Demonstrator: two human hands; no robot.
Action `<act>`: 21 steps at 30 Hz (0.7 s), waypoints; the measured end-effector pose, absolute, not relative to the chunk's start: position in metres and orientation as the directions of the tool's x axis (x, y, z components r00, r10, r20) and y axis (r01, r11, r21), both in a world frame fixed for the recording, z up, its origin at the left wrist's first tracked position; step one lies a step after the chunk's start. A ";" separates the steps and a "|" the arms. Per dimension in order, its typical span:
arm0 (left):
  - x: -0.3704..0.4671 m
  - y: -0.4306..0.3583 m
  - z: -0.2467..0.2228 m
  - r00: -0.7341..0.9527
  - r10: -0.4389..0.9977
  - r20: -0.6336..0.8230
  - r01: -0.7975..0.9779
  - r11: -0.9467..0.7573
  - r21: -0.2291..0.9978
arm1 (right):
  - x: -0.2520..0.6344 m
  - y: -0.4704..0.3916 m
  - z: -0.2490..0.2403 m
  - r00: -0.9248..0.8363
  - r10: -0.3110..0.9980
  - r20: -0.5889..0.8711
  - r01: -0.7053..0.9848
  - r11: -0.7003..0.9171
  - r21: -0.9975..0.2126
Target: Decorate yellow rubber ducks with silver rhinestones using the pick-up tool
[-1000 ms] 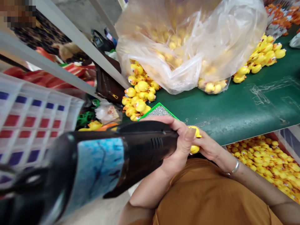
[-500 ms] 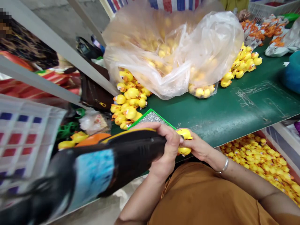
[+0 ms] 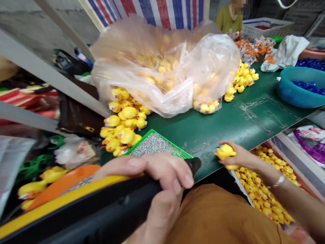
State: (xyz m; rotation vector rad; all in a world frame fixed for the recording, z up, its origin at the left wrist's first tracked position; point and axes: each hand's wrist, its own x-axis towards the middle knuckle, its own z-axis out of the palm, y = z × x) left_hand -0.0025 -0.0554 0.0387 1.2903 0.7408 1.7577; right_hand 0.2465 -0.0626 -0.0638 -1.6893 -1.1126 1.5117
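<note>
My left hand [image 3: 162,179] is wrapped round the body of a black and yellow electric screwdriver [image 3: 109,206], whose dark tip [image 3: 195,166] points right. My right hand [image 3: 237,154], with a bracelet on the wrist, grips a yellow toy duck [image 3: 225,151] above the table's front edge. A second bit of yellow shows under those fingers; whether it is another duck I cannot tell. Just beyond the screwdriver, a green tray [image 3: 172,146] of small silver screws lies on the green table [image 3: 203,130]. Loose yellow ducks [image 3: 124,125] are heaped at the tray's left.
A big clear plastic bag [image 3: 165,67] of ducks stands at the back. Below the table's edge, on the right, is a bin full of ducks [image 3: 266,189]. A blue basin [image 3: 291,88] holds blue pieces. Behind the orange parts [image 3: 250,47], a person [image 3: 225,22] is at work.
My right hand has drawn away from the screwdriver tip to the right, carrying the duck toward the bin. The screwdriver has come closer to the camera, and the view has shifted rightward.
</note>
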 end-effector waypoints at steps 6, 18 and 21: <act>-0.011 -0.027 0.011 -0.284 0.870 0.403 -0.352 -0.486 0.800 | 0.413 -0.068 -0.043 0.252 0.872 -0.419 0.938 -0.327 -0.117; -0.005 -0.019 -0.006 -0.253 0.881 0.400 -0.234 -0.457 0.858 | 0.355 0.202 -0.079 0.661 0.747 0.077 0.649 -0.517 -0.557; -0.007 -0.018 -0.007 -0.271 0.875 0.401 -0.225 -0.462 0.858 | 0.350 0.208 -0.098 0.629 0.772 0.093 0.624 -0.430 -0.652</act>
